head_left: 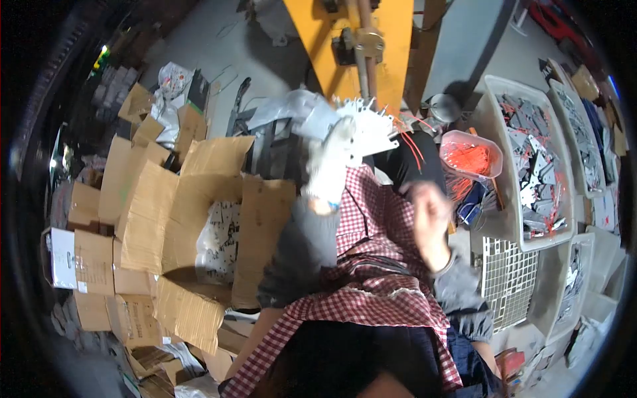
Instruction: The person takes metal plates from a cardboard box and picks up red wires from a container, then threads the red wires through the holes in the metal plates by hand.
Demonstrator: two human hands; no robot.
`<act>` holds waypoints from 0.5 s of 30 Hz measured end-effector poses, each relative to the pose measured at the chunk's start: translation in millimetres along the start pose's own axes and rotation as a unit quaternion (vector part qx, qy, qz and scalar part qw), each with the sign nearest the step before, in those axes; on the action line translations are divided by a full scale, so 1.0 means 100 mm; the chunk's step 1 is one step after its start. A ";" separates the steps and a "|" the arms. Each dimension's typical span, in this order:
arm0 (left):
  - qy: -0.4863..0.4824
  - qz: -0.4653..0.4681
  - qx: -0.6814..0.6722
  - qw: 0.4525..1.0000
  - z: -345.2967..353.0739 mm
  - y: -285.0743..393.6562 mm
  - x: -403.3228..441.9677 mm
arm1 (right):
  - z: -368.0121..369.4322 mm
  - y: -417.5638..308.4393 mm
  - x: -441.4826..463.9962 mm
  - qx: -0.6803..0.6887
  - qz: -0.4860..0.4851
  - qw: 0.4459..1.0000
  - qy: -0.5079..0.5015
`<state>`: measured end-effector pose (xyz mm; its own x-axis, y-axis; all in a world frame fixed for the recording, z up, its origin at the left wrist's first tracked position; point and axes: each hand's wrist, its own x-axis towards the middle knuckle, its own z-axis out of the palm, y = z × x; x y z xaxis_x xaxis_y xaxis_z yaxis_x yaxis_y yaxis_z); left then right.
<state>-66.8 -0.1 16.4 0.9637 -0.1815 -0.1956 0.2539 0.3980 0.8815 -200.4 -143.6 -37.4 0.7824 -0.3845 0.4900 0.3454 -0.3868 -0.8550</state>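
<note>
The left hand (327,164) wears a white glove and reaches out in front of the lap, a grey sleeve (300,247) behind it. Its fingers lie against the left side of a bunch of white plates (375,132); blur and overlap leave me unable to tell whether they are pinching it. The plates are just past the top edge of the checked apron (381,306), in front of the yellow machine (365,50). A grey plastic bag (286,109) is on the other side of the glove, close by its fingers.

The right hand (430,215) is bare and smeared by blur, near the apron's right edge. Its fingers look drawn in, but I cannot tell whether anything is between them. Red cords (414,151) dangle beside the plates, well clear of that hand.

Over on the person's right, a pink tub (502,159) full of orange cords (466,158) stands by the near long edge of a big bin (509,202), which is heaped with grey parts (545,182). A white mesh crate (509,282) is just below the bin's near corner. On the left, a carton (267,229) gapes with its flaps out, white parts (220,242) piled against its right wall.
</note>
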 end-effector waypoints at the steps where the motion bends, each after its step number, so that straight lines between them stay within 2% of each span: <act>1: 0.017 -0.030 0.047 0.998 -0.01 -0.09 -0.08 | 0.10 0.05 -0.11 0.082 0.133 0.988 0.022; 2: -0.035 0.033 -0.067 0.997 -0.03 -0.35 -0.17 | 0.19 0.03 -0.18 0.162 0.264 0.950 0.047; 4: -0.003 0.021 -0.035 0.999 0.22 -0.52 -0.40 | 0.07 0.03 -0.01 0.161 0.315 0.933 0.063; 5: -0.060 -0.009 -0.085 0.994 0.30 -0.65 -0.47 | 0.04 0.14 0.06 0.189 0.312 0.928 0.076; 6: -0.116 -0.039 -0.136 0.983 0.37 -0.78 -0.50 | 0.04 -0.03 0.21 0.326 0.299 0.884 0.148; 7: -0.202 -0.069 -0.158 0.964 0.45 -0.87 -0.46 | -0.10 0.09 0.29 0.330 0.354 0.856 0.181; 8: -0.221 -0.075 -0.161 0.959 0.50 -0.92 -0.45 | -0.23 0.30 0.34 0.337 0.404 0.824 0.211; 9: -0.252 -0.138 -0.254 0.923 0.54 -0.95 -0.46 | -0.46 0.46 0.40 0.347 0.439 0.797 0.228; 10: -0.277 -0.198 -0.343 0.875 0.54 -0.97 -0.45 | -0.63 0.62 0.51 0.367 0.405 0.784 0.296; 11: -0.305 -0.197 -0.353 0.862 0.55 -0.99 -0.45 | -0.77 0.48 0.82 0.405 0.404 0.724 0.386; 12: -0.321 -0.189 -0.376 0.848 0.57 -0.99 -0.45 | -1.10 1.02 0.93 0.364 0.338 0.767 0.407; 13: -0.308 -0.195 -0.392 0.845 0.62 -0.91 -0.50 | -1.64 1.82 0.93 0.340 0.362 0.800 0.337; 15: -0.247 -0.224 -0.425 0.841 0.62 -0.85 -0.57 | -2.00 1.70 1.29 0.356 0.343 0.785 0.373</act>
<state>-148.1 -79.3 -21.0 0.6568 -0.7531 -0.0395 0.7525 0.6511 0.0994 -144.2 -426.2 -85.3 0.4812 -0.7843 -0.3915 0.3850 0.5903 -0.7095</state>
